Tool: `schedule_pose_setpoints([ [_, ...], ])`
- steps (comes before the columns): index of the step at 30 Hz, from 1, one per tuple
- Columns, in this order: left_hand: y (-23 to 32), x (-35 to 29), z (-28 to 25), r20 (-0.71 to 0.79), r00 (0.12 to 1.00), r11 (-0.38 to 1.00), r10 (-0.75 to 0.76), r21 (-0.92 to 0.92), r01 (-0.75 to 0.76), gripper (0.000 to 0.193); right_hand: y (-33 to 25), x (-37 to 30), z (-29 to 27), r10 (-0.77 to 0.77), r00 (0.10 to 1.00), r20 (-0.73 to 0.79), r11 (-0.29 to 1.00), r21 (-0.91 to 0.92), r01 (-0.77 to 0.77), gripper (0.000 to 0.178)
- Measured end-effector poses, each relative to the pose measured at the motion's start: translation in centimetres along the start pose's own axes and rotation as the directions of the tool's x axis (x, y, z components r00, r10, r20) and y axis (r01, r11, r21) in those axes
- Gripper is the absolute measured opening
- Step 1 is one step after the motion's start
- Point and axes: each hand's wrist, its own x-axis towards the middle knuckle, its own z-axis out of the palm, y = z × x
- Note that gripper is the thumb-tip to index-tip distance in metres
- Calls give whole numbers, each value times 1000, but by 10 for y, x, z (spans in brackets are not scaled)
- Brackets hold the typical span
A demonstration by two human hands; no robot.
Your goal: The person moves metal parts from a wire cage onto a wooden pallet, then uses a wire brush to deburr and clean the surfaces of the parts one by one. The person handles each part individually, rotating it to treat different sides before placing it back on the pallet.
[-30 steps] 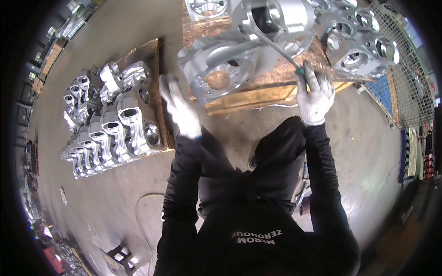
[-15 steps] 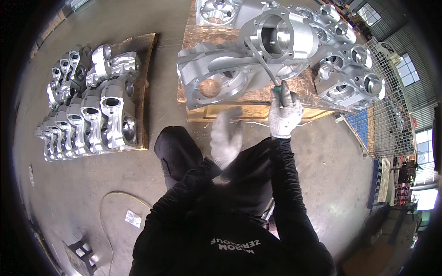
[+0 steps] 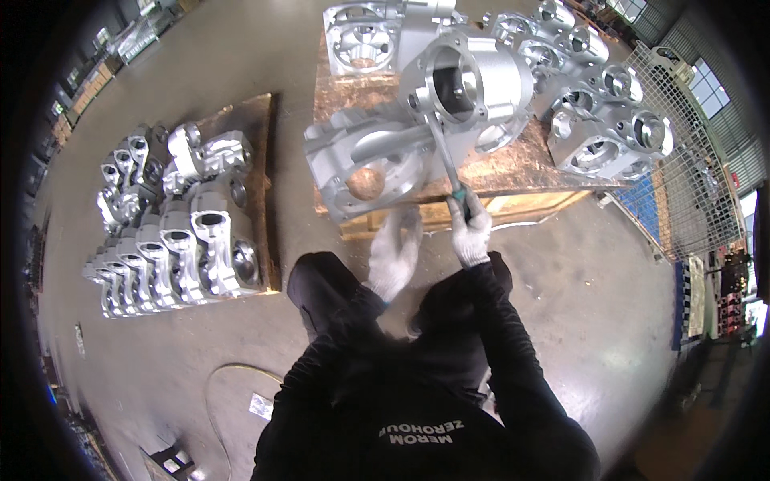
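In my right hand (image 3: 472, 230), in a white knit glove, is a metal file (image 3: 443, 152) with a dark green handle, its fingers wrapped round that handle. The grey blade slants up and left, and its tip is at the lower rim of a round opening in a large silver metal casting (image 3: 509, 72). My left hand (image 3: 395, 255), gloved too, is in front of the casting's near lower edge with fingers stretched and thumb apart, holding nothing. The casting lies on a worn wooden pallet (image 3: 513, 172).
More silver castings (image 3: 609, 120) stand at the right of the pallet, another (image 3: 362, 40) behind. Several rows of castings (image 3: 180, 232) fill a second pallet (image 3: 269, 160) to the left. A wire mesh cage (image 3: 682, 152) stands at right. A hose (image 3: 210, 393) lies on the floor.
My right hand has drawn the file back toward me and slightly left, its tip now lower on the opening's rim. My left hand stays open near the casting. The whole view has shifted slightly.
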Motion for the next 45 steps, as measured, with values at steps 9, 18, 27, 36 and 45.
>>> schedule_pose_setpoints([
  [9,53,55,17,24,993,964,-115,-240,117,31,-59,-31,6,20,1000,13,988,-152,-18,34],
  [18,32,48,9,-161,978,864,-135,-502,36,41,-122,-45,-13,-91,979,181,910,-385,156,38],
  [27,42,80,70,-105,993,987,54,-146,-69,47,-103,-32,-37,14,999,-37,928,-373,-27,36],
  [36,36,47,24,-277,960,948,-47,-314,-44,27,-119,-42,-26,-4,967,255,908,-403,110,44],
  [45,61,77,61,-13,1000,994,-16,-109,14,53,-137,-11,-77,44,983,180,866,-497,52,29],
])
